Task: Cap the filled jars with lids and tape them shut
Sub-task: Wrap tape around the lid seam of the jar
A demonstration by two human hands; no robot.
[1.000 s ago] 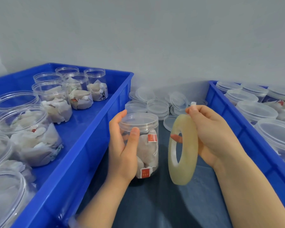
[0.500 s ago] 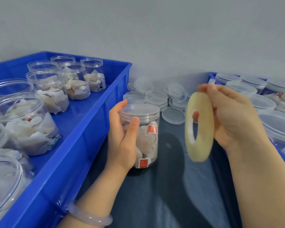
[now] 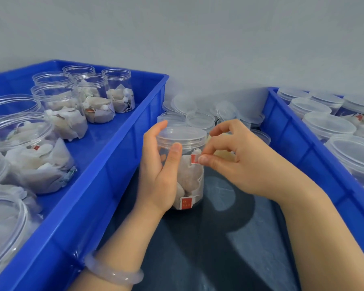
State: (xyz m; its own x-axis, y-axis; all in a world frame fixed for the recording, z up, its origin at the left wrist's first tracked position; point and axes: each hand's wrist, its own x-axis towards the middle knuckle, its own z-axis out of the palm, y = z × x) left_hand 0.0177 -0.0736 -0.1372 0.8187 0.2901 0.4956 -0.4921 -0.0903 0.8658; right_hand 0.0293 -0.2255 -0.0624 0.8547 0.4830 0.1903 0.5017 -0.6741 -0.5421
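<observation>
Jar: clear plastic cylinder, packed with pale paper sachets; one red tag near the base, another at mid-wall.
Lid: clear flat disc seated on the jar's mouth.
Jar position: centre of view, base on the dark table, between two blue bins.
Jar axis: long axis vertical, upright, lid end up; no tilt seen.
Left hand grip: left hand wraps the jar from its 9 o'clock side, thumb across the near wall, fingers round the far wall up to the lid's edge.
Right hand grip: right hand at the jar's 3 o'clock, thumb and forefinger pinched narrow, fingertips touching the wall just under the lid; the other fingers curl over the tape roll.
Hard to make out: only a pale yellow sliver of the roll shows behind the fingers; any tape strip at the pinch is too clear to tell.
Hidden: the left palm covers the jar's left wall.
Left bin: blue bin at 9 o'clock holds open filled jars, the nearest cut off by the frame.
Right bin: blue bin at 3 o'clock holds capped jars, partly cut off.
Loose lids: heap at 12 o'clock, against the wall.
Wrist: pale bracelet on the left forearm.
</observation>
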